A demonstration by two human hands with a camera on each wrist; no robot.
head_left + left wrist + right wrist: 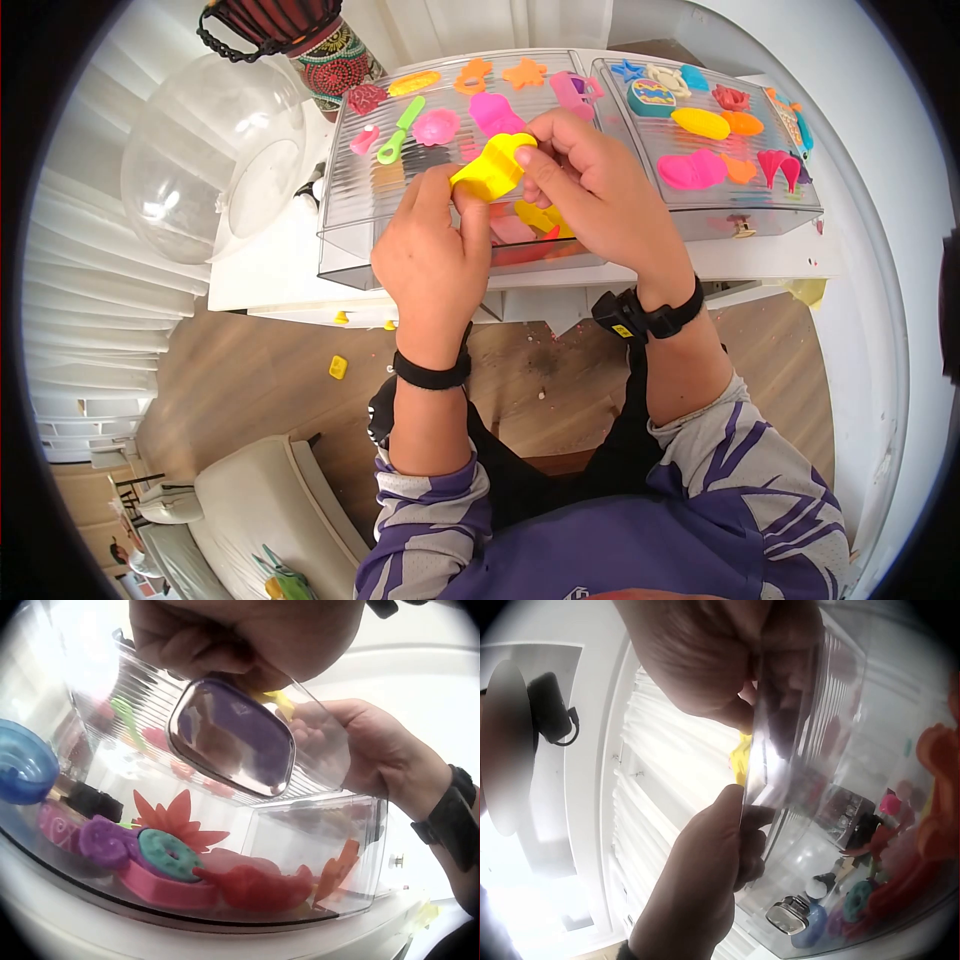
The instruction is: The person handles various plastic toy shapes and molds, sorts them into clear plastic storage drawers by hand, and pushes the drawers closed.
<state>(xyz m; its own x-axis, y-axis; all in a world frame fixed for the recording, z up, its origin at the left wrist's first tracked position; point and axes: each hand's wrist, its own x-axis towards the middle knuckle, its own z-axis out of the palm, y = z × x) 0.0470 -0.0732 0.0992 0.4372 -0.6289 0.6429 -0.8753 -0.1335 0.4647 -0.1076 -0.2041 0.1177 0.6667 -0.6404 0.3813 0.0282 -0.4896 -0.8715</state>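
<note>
A yellow moulded plastic toy piece [492,170], with a rounded lobed end and a broader flat end, is held between both hands over the left clear drawer box [350,225]. My left hand [430,245] pinches its broad end, while the right hand [600,190] grips the lobed end between thumb and fingers. Just beyond the fingers, a pink mould [495,115] lies on the ribbed lid. In the left wrist view, a shiny metal handle [231,739] on the drawer front covers part of the scene. Only a sliver of the yellow piece [740,759] shows in the right wrist view.
A second clear box [740,195] at the right carries several moulds, including a yellow oval [700,123]. On the left lid lie a green scoop [401,130] and a pink shell [435,126]. A clear dome [215,160] and a drum [335,70] stand at the left.
</note>
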